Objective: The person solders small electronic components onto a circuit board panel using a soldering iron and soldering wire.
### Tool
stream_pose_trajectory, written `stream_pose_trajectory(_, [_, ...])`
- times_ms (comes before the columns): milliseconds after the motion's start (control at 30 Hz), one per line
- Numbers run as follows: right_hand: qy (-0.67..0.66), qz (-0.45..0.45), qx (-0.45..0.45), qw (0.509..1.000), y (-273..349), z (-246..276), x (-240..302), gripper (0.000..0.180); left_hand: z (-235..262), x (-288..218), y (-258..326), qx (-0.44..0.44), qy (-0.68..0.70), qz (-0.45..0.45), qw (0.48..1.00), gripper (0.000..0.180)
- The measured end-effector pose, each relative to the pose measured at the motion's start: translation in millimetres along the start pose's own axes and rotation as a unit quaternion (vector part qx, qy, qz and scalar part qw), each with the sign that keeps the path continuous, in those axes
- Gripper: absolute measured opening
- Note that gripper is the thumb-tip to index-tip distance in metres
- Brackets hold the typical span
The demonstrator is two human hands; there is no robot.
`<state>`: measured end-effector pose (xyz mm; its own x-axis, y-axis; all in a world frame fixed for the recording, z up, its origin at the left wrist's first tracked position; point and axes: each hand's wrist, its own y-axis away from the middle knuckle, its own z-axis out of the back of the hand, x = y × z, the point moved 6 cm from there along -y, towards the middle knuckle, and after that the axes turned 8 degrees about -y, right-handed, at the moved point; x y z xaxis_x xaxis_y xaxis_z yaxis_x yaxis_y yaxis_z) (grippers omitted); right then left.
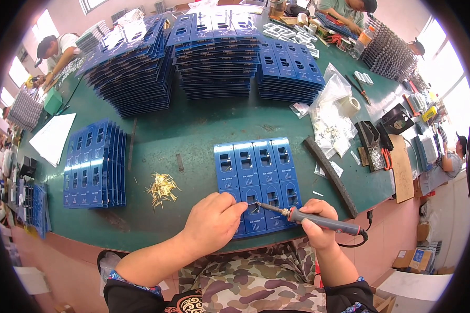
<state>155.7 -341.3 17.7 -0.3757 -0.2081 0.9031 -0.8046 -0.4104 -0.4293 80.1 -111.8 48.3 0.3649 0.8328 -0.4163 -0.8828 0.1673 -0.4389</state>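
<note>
A blue circuit board panel [251, 180] with rows of rectangular cut-outs lies flat in front of me at the table's near edge. My right hand [318, 225] grips a grey soldering iron [326, 221] whose tip points left and reaches a cut-out in the panel's lower half. Close to that tip, my left hand [214, 219] is closed in a pinch over the panel's lower left; what the fingertips hold, if anything, is too small to make out. Left of the panel is a loose heap of thin gold-coloured pins [163, 190].
Tall stacks of blue panels [214, 68] stand at the back, with a smaller stack [94, 164] at left. A dark bar [330, 177], a clear plastic bag [331, 122] and a black parts box [372, 148] lie at right. Other people work around the table.
</note>
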Motion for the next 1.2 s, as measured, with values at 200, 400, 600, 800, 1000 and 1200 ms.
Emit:
stream_pose_trajectory(200, [-0.038, -0.013, -0.019, 0.999, 2, 2, -1, 0.021, 1, 0, 1, -0.011, 0.006, 0.003, 1.000, 0.023])
stream_pose_trajectory(400, [-0.005, 0.020, 0.003, 1.000, 2, -2, 0, 0.020, 2, 0, 1, -0.011, 0.005, 0.002, 1.000, 0.024])
stream_pose_trajectory(600, [0.010, 0.028, 0.020, 0.999, -1, -3, 2, 0.019, 1, 0, 0, -0.001, -0.004, 0.005, 1.000, 0.024])
stream_pose_trajectory(800, [0.014, 0.034, 0.026, 0.999, -1, -4, 3, 0.018, 1, 0, 1, 0.004, -0.004, 0.004, 1.000, 0.025])
stream_pose_trajectory(1000, [0.015, 0.036, 0.029, 0.999, -1, -3, 4, 0.018, 1, -1, 0, -0.004, -0.003, 0.003, 1.000, 0.026])
stream_pose_trajectory(1200, [-0.112, -0.059, -0.057, 0.990, 11, 7, 1, 0.020, 4, -4, 2, -0.020, 0.014, -0.019, 1.000, 0.027])
